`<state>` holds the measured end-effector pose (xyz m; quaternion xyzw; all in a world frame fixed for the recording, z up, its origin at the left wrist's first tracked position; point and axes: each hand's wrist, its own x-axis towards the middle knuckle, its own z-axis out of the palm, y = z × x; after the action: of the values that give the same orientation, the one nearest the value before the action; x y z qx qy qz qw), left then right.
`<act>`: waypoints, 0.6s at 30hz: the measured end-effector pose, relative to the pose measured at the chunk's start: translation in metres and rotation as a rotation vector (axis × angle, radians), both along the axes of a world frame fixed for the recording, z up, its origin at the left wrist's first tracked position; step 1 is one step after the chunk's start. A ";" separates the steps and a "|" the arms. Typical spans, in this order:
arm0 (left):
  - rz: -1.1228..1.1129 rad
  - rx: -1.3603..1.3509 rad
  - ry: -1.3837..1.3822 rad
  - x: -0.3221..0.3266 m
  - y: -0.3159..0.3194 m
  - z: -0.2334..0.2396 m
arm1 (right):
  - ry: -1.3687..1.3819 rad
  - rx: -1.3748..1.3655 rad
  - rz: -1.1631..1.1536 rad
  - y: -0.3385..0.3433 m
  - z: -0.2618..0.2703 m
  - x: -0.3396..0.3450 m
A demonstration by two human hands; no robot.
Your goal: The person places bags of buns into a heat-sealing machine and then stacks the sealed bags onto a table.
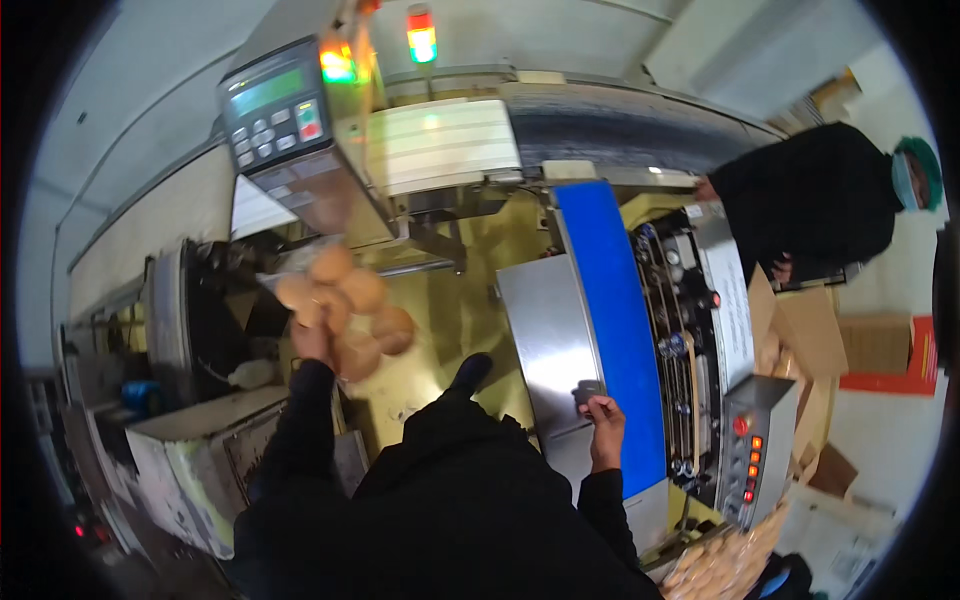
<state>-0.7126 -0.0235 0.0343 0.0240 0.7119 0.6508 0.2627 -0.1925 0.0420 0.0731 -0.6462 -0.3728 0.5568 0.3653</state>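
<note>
My left hand (311, 339) holds a clear plastic bag of round, light-brown buns (351, 300), lifted over the floor at the left; the bag is blurred. Below and left of the blue conveyor belt's (611, 322) middle, my right hand (604, 427) is raised with its fingers curled. Nothing can be made out between its fingertips. A steel plate (551, 337) runs along the belt's left side. Past the bag stands a control panel (277, 105) with a green display and buttons, beside a white slatted conveyor (450, 142).
Right of the blue belt is a sealing machine (675, 337) with a control box (757, 450). A co-worker (817, 195) stands behind it, near open cardboard boxes (810, 330). More bagged buns (724, 559) lie at the lower right. A worn metal cabinet (202, 450) stands at the left.
</note>
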 end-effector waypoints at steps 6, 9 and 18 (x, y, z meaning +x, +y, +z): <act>0.315 -0.618 1.114 -0.255 -0.015 -0.035 | -0.087 -0.014 0.119 0.035 0.013 -0.006; 0.127 -1.007 1.419 -0.331 0.079 0.016 | -0.008 0.050 0.038 0.023 0.000 0.012; -2.186 -0.781 -0.256 0.129 0.100 -0.086 | -0.158 0.068 -0.480 -0.077 0.023 0.124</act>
<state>-0.5834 0.0762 -0.0514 0.4759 0.4322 -0.1873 0.7427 -0.0686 -0.0352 0.0960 -0.7450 -0.2548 0.3891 0.4781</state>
